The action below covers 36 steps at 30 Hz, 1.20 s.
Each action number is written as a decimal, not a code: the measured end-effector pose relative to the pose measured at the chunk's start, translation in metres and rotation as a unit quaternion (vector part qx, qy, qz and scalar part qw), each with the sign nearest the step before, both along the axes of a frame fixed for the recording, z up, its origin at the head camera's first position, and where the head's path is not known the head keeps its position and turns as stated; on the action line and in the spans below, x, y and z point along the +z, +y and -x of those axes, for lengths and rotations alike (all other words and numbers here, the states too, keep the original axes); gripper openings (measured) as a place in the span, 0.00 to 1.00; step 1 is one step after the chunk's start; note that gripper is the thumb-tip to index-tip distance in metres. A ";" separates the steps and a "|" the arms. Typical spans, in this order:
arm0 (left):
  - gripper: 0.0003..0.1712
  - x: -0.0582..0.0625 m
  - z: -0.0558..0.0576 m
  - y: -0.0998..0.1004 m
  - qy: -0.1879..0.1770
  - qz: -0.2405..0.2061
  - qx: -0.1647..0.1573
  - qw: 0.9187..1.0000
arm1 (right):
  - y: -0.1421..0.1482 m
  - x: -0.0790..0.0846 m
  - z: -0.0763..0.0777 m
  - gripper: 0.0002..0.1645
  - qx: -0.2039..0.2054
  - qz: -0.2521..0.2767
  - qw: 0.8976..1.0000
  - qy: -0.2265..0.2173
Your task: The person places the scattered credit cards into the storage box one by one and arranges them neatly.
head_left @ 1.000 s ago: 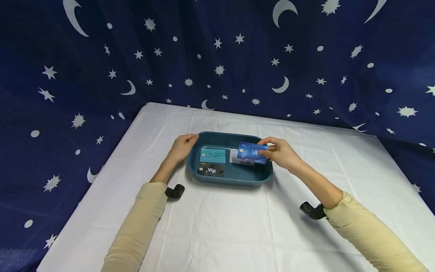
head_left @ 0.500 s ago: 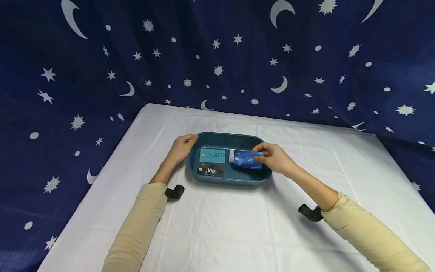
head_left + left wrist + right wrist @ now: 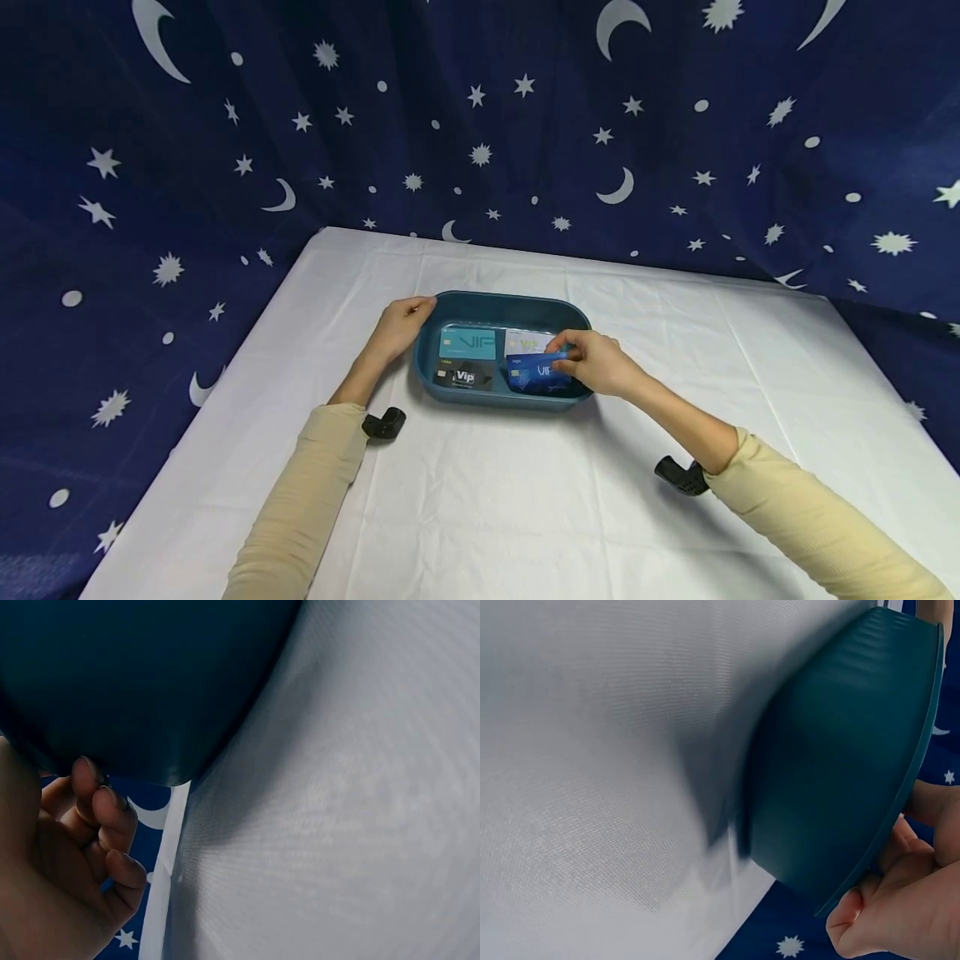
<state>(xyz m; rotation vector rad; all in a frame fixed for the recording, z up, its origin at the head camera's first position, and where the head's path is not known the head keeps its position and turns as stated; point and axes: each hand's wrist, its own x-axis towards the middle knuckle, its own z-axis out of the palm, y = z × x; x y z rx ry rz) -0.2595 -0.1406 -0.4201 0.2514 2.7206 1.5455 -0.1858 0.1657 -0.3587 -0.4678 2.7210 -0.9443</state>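
Observation:
A dark teal oval tray (image 3: 495,400) stands on the white cloth. My left hand (image 3: 399,329) grips its rim at the left end; in the left wrist view the fingers (image 3: 112,814) curl against the tray's wall. Between thumb and fingers, my right hand (image 3: 596,360) pinches a blue VIP card (image 3: 531,373) low inside the tray, at the front right. Behind it lies a white VIP card (image 3: 525,341), partly covered by the fingers. At the left of the tray rest a turquoise VIP card (image 3: 467,343) and, in front of it, a black Vip card (image 3: 453,377).
The white-covered table (image 3: 487,500) reaches around the tray on all sides. Behind and to the left hangs a dark blue curtain (image 3: 450,208) with moons and stars. A black wrist camera (image 3: 384,424) sits by the left sleeve, another camera (image 3: 681,475) by the right.
My right hand has brought the blue card down and toward the tray's front, from over the white card to before it. The white card shows more now. My left hand has stayed on the rim.

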 end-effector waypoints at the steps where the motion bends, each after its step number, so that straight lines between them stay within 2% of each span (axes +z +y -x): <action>1: 0.25 0.001 0.000 0.000 0.000 0.000 0.000 1.000 | 0.000 0.000 0.000 0.08 0.004 -0.009 1.000 0.005; 8: 0.25 0.001 0.000 0.002 0.002 -0.001 -0.005 1.000 | -0.005 -0.002 -0.003 0.10 0.017 -0.112 0.993 0.016; 13: 0.25 0.001 0.000 0.005 0.002 -0.003 -0.005 1.000 | -0.008 -0.004 -0.006 0.13 0.025 -0.153 0.988 0.011; 19: 0.25 0.001 0.000 0.005 0.001 0.003 -0.004 1.000 | -0.012 -0.009 -0.006 0.17 0.038 -0.164 0.986 0.015; 28: 0.26 0.000 -0.001 0.005 -0.001 -0.003 -0.006 1.000 | -0.016 -0.006 -0.005 0.21 0.019 -0.216 0.976 0.000; 36: 0.25 0.000 0.002 0.006 0.002 -0.004 -0.003 1.000 | -0.012 -0.004 -0.007 0.19 0.018 -0.193 0.981 0.019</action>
